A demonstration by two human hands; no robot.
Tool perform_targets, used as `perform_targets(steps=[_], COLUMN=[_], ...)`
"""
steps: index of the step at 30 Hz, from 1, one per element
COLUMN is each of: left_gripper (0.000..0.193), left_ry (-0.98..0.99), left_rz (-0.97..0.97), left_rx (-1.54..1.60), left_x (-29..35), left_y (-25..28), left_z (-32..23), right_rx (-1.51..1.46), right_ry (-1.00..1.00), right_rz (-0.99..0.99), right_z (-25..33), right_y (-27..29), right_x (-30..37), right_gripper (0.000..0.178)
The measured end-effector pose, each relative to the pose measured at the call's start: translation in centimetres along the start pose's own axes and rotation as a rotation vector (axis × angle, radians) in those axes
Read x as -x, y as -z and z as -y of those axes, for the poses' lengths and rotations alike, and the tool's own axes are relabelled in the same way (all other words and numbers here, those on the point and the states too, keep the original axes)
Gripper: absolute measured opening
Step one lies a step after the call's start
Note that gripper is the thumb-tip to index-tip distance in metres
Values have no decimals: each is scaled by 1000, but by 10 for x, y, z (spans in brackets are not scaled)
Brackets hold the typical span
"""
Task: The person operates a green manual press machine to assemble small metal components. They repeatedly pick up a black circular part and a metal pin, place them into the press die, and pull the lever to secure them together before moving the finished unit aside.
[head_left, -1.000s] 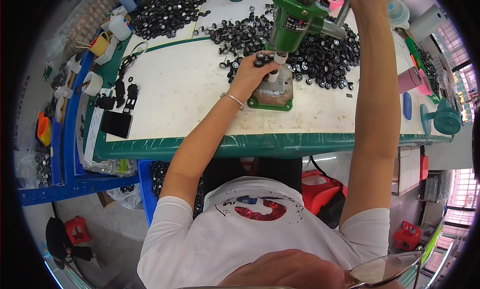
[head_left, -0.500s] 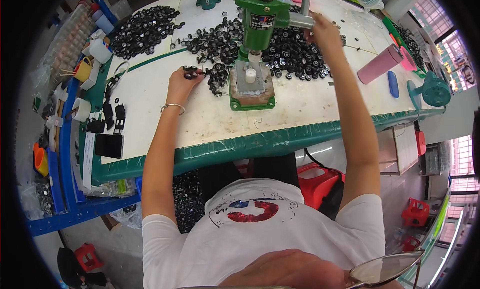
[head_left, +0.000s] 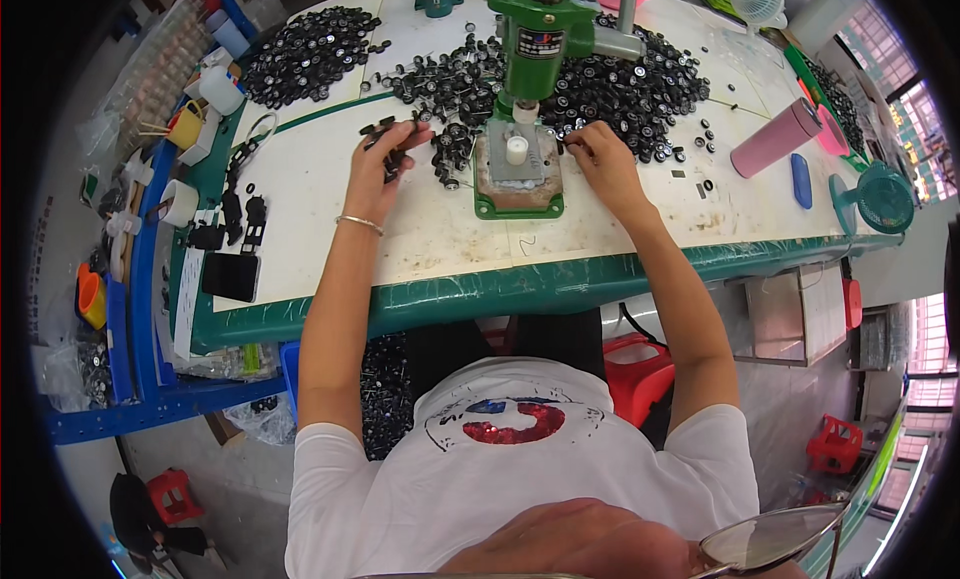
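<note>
My left hand (head_left: 372,179) is closed around several small black wheels (head_left: 374,132) on thin axles, left of the press. My right hand (head_left: 608,171) is pinched at the press's right side, and a small dark part, apparently a black wheel (head_left: 567,143), shows at the fingertips. Between the hands stands a green hand press (head_left: 531,74). A white round post (head_left: 516,151) rises from the grey plate on its base (head_left: 520,197). Loose black wheels (head_left: 640,89) lie heaped behind the press, some with metal axles.
Another heap of black wheels (head_left: 310,59) lies at the far left. A black phone (head_left: 231,277) and black parts (head_left: 255,222) are near the left edge. At right stand a pink bottle (head_left: 773,139), a blue case (head_left: 801,181) and a teal fan (head_left: 884,199).
My right hand has left the press lever and come down beside the press base, its fingers now pinched. My left hand has turned, showing more wheels. The whole view has shifted slightly.
</note>
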State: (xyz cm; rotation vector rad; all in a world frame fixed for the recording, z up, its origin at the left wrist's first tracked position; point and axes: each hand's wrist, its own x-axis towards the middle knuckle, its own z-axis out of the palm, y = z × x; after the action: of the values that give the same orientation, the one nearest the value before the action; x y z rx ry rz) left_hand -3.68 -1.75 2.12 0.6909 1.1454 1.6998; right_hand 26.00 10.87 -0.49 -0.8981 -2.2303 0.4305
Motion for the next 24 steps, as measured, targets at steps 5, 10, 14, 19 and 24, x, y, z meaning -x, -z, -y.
perform_targets(steps=[5, 10, 14, 19, 24], left_gripper=[28, 20, 15, 22, 31], left_ry=[105, 56, 4, -60, -206], left_rz=[200, 131, 104, 81, 122], left_rx=[131, 98, -33, -342, -444], left_x=[7, 9, 12, 5, -3], left_y=[-21, -42, -52, -60, -79], left_z=[3, 16, 20, 25, 35], right_rx=[-660, -764, -691, -888, -996], right_ry=[-315, -432, -438, -528, -553], right_rz=[26, 224, 213, 172, -22], right_z=[18, 57, 63, 55, 46], right_y=[-1, -9, -19, -20, 13], right_x=[-16, -32, -32, -31, -43], right_gripper=[21, 22, 20, 28, 25])
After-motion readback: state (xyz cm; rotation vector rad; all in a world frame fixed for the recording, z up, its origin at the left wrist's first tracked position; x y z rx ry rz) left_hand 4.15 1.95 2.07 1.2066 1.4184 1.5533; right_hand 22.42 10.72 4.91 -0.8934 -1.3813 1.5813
